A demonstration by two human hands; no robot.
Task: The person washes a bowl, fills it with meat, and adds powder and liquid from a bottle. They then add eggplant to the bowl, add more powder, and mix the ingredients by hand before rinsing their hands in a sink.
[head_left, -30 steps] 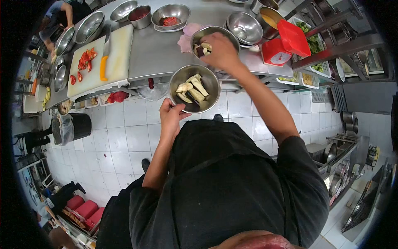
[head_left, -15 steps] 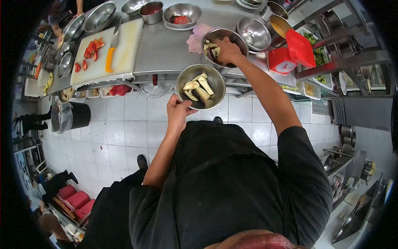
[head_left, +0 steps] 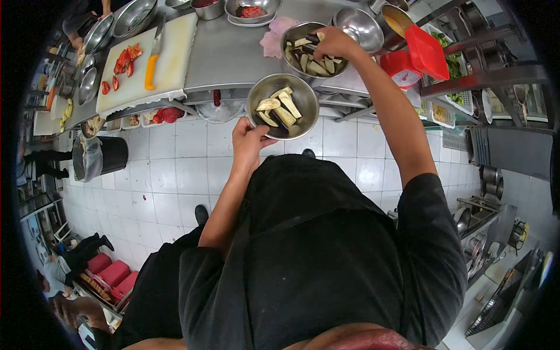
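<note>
My left hand (head_left: 249, 141) grips the near rim of a steel bowl (head_left: 303, 119) and holds it out just in front of the counter edge. Several pale eggplant strips (head_left: 279, 109) lie in that bowl. My right hand (head_left: 332, 42) reaches into a second steel bowl (head_left: 287, 39) standing on the counter, which is full of eggplant strips (head_left: 315, 63). The fingers are curled over the strips at the bowl's far side; whether they hold one is hidden.
A white cutting board (head_left: 169, 64) at the left carries red pepper pieces (head_left: 123, 61) and a yellow-handled knife (head_left: 151, 64). More steel bowls (head_left: 359, 26), a red kitchen scale (head_left: 417, 55) and a pink cloth (head_left: 274, 38) stand around. A black bin (head_left: 96, 158) sits on the tiled floor.
My right hand has shifted toward the far side of the counter bowl, uncovering more strips. The bowl in my left hand stays put.
</note>
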